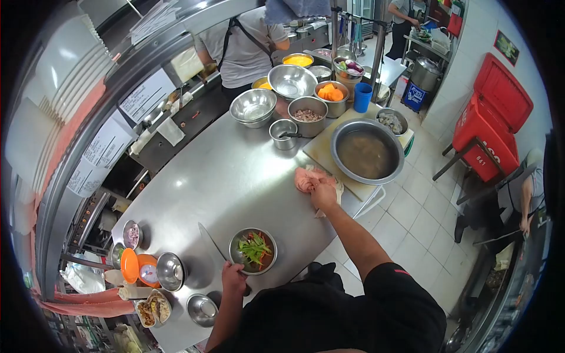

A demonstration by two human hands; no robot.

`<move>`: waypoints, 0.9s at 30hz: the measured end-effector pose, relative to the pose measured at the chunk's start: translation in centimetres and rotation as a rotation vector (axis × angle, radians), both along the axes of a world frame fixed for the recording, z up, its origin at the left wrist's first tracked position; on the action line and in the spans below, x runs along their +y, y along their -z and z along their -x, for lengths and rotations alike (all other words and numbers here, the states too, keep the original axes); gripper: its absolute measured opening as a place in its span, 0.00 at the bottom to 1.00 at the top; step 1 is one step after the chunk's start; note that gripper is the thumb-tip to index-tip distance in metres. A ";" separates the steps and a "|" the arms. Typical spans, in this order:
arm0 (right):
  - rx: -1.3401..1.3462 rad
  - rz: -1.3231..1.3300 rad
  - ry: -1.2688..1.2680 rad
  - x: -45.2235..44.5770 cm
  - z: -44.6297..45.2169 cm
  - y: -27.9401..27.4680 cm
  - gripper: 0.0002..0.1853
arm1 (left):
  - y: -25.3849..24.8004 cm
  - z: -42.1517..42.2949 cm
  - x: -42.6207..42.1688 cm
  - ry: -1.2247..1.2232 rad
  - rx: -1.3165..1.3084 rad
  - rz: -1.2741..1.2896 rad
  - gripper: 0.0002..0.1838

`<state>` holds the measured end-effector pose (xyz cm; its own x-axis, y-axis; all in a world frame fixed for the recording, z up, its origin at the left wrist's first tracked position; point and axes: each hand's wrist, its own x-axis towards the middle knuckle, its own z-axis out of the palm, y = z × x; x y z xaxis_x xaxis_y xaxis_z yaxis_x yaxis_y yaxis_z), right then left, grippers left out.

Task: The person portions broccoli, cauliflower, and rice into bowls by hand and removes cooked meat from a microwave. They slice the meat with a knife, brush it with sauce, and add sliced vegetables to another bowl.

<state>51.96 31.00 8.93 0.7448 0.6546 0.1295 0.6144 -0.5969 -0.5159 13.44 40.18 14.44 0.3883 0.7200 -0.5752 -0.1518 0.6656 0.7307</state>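
Observation:
My left hand [234,277] is closed round the handle of a knife [211,240], whose long blade points away over the steel table. Right beside the blade stands a metal bowl [273,260] holding sliced green and red vegetables [254,248]. My right hand [323,195] presses on a bunched pink cloth [305,177], its fingers gripping the fabric; a whitish cloth [338,187] lies partly beneath. The cloths are at the near edge of a cutting board [318,152]. On that board rests a large basin [339,157] of murky water.
Metal bowls and pots, including diced meat [307,115] and orange chunks [331,92], crowd the table's far end near a blue cup [362,97]. Small bowls and an orange bowl [129,265] stand left. Co-workers [250,47] stand beyond the table; a red cooler [488,138] is right.

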 end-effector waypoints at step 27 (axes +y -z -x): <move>-0.244 -0.970 -1.103 7.8 28.4 -50.8 0.16 | 1.9 8.7 1.4 -0.106 -0.068 -0.021 0.10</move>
<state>23.53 38.77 59.75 -0.1606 0.4476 0.8797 0.6444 0.7226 -0.2500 4.77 41.56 12.57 0.3474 0.7707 -0.5342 -0.2702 0.6278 0.7300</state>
